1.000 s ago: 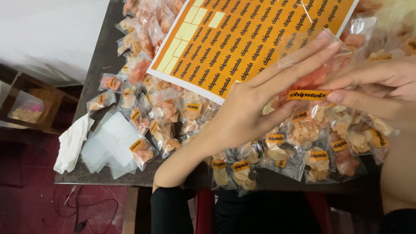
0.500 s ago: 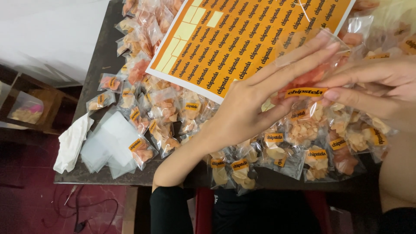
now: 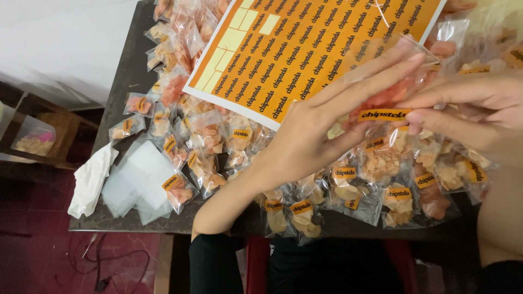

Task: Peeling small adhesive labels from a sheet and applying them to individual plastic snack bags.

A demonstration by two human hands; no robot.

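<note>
little has changed: left hand [image 3: 321, 130] and right hand [image 3: 468, 111] stay clamped on the clear chip packet [image 3: 389, 81], orange sticker [image 3: 384, 115] now pressed flat above the table [image 3: 125, 81].

You are looking down on a dark tabletop [image 3: 122, 81] whose near edge runs across the lower part of the view. Beyond its left edge you see a pale, evenly lit surface [image 3: 60, 43], wall or floor, you cannot tell which. Below that stands a brown wooden shelf [image 3: 52, 117]. Under the table the floor [image 3: 38, 256] is deep red and in shadow, with a thin dark cable [image 3: 109, 261] looping across it
</note>
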